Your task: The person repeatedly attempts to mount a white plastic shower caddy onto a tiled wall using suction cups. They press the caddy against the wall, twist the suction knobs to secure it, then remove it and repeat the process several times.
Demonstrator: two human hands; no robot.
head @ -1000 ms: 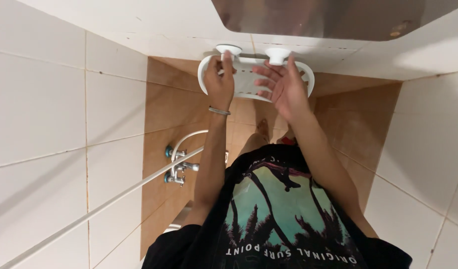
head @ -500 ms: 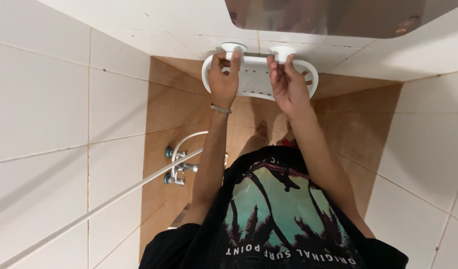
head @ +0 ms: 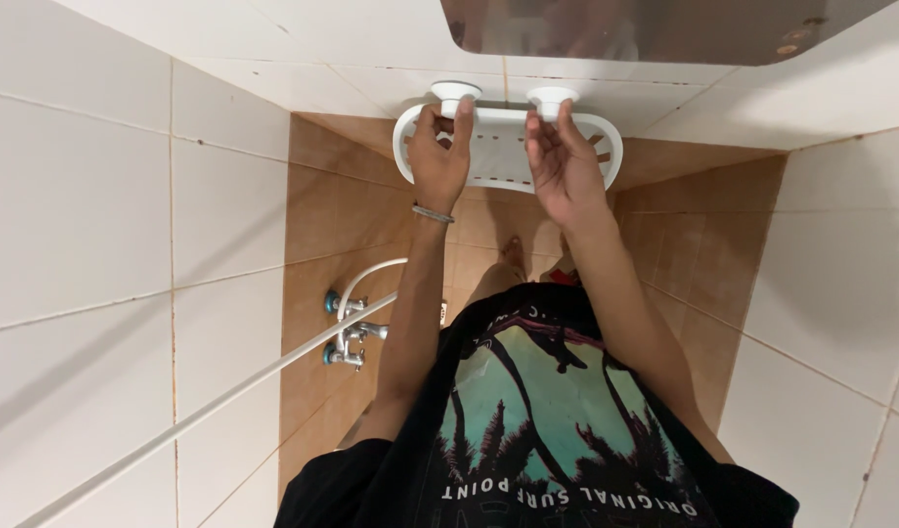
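White plastic shelf (head: 498,161), oval with slotted ends, fixed to the tiled wall (head: 97,196) by two round suction cups (head: 455,93) just under a mirror (head: 645,29). Left hand (head: 439,161) fingers curled over the left cup, right hand (head: 562,166) fingertips on the right cup; hands apart, both arms raised.

Black short-sleeved T-shirt (head: 547,430) with teal palm-tree print, thin metal bangle (head: 433,213) at left wrist.

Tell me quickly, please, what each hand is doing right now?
Left hand: closed on the left suction cup of the white shelf.
Right hand: fingers on the right suction cup; grip unclear.
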